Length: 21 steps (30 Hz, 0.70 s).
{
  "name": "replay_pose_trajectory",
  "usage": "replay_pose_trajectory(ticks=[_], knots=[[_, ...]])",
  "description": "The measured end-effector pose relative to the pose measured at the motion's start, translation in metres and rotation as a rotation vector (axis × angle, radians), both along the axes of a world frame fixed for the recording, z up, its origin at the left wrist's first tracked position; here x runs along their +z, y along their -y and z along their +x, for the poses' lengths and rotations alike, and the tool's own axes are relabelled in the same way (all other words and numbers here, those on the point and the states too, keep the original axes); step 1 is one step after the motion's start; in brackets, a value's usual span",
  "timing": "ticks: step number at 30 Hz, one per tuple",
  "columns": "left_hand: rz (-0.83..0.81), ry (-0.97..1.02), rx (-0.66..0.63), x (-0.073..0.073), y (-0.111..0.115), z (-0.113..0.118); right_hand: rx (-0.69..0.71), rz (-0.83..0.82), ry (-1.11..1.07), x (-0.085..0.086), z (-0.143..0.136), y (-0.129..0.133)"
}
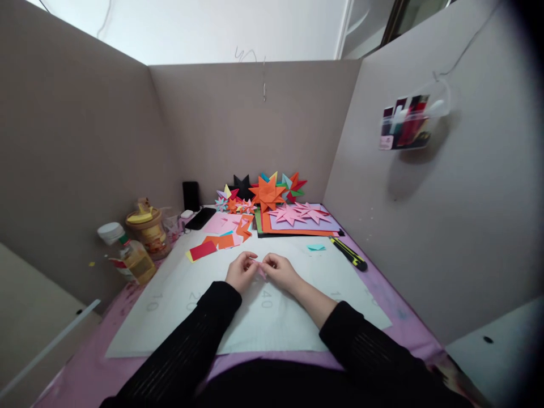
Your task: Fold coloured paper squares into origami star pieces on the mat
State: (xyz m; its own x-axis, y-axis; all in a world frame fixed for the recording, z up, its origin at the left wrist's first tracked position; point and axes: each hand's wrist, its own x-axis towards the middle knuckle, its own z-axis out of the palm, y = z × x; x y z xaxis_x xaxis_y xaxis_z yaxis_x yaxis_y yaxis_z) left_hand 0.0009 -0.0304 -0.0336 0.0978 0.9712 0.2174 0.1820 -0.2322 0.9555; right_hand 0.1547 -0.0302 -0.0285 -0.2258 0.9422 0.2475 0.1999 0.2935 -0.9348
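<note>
"Our left hand and right hand are close together in the near middle. What do they hold?"

"Each pinches, thumb against fingertips, a small piece of pink paper. It sits between them, over a white sheet printed with grey numbers. We cannot tell whether it touches the sheet."

"How do we handle it well?"

"It looks like a fold being shaped. In our judgement, we should keep the pinch light, match the edges before pressing, then run a nail along the crease. Paper this small probably wrinkles if we tug it both ways. Our fingers hide which edges meet."

"Which shapes and textures surround us?"

"Beyond our right hand lies a folded turquoise paper; farther right, a long, slanting yellow-and-black cutter. On the left, flat, matte rectangles of red paper and orange paper overlap. At the far side stands an orange star, sharp-pointed and crisply creased. Near it, pink stars lie on stacked coloured sheets."

"Anything smooth or hard?"

"Yes: on the left, a see-through bottle of amber liquid."
</note>
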Motion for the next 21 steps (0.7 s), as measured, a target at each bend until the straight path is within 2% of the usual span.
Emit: replay_pose_trajectory(ticks=[7,12,18,21], knots=[[0.041,-0.037,0.038,0.005,0.002,-0.001,0.100,-0.059,-0.026,0.002,0.003,0.001],[-0.013,0.082,0.133,0.011,0.000,-0.003,0.064,-0.057,-0.101,-0.002,0.005,-0.004],[-0.098,-0.051,-0.037,0.007,0.002,0.000,0.045,-0.052,-0.106,-0.001,0.003,-0.004],[-0.086,-0.017,0.044,0.008,-0.004,-0.006,0.036,-0.061,-0.090,-0.001,0.001,-0.003]])
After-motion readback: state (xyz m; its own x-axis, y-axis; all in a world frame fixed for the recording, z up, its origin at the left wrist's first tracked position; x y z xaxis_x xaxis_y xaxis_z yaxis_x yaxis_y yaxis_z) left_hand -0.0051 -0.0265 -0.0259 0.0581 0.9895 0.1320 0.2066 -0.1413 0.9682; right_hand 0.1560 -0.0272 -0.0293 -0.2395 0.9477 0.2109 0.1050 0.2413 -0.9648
